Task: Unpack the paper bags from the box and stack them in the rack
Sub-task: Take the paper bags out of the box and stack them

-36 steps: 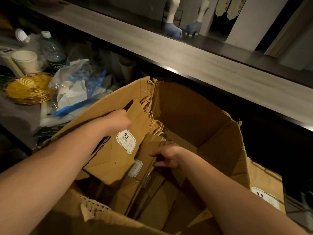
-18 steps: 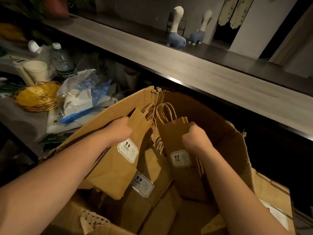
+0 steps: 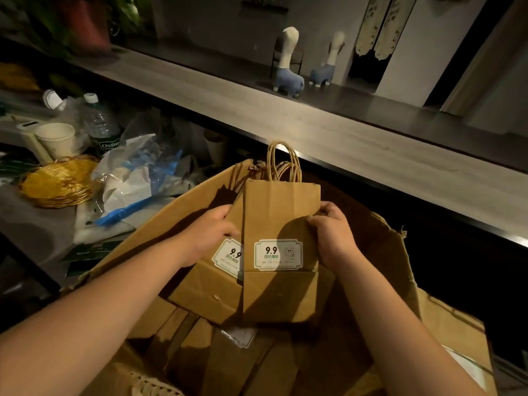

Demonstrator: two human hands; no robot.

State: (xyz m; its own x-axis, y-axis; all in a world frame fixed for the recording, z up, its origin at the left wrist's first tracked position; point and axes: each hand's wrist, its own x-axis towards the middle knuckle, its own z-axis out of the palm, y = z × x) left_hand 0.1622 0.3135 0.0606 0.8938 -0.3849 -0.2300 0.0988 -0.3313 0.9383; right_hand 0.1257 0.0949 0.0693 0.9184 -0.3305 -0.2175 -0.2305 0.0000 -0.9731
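Paper bags [image 3: 280, 224] pinched between both hands' fingers [image 3: 315, 217] above box [image 3: 160, 224].

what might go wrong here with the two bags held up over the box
1. The left hand and right hand pinch only the edges of the paper bags, which overlap unevenly; one may slip back into the box.
2. The twisted handles could snag the torn box flap.

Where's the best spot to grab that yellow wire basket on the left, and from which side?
Take the yellow wire basket by its rim, coming from above on its near side. It sits upright and open-topped, and the woven rim is the only thin edge a grip could close on. A paper cup and plastic wrap crowd its far and right sides.
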